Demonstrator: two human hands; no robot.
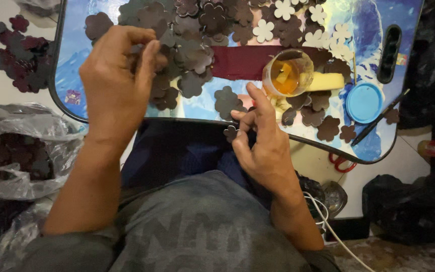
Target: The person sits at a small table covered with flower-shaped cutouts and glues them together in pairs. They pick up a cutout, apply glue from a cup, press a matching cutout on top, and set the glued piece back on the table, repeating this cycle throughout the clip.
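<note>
Left hand (119,75) reaches onto the lap tray (71,50), fingers curled and pinching into the pile of dark flower cutouts (187,45) at the tray's middle, though which piece it grips I cannot tell since the fingers hide it. Right hand (260,138) sits at the tray's near edge, thumb and fingers pinched on one small dark flower piece (230,132), just beside another dark flower (226,100) lying flat on the tray. Near that hand stand a clear glue jar (288,73) with orange liquid, a blue lid (364,102), white flower cutouts (308,25), and a plastic bag (21,151) of more dark pieces lies off to the left.
</note>
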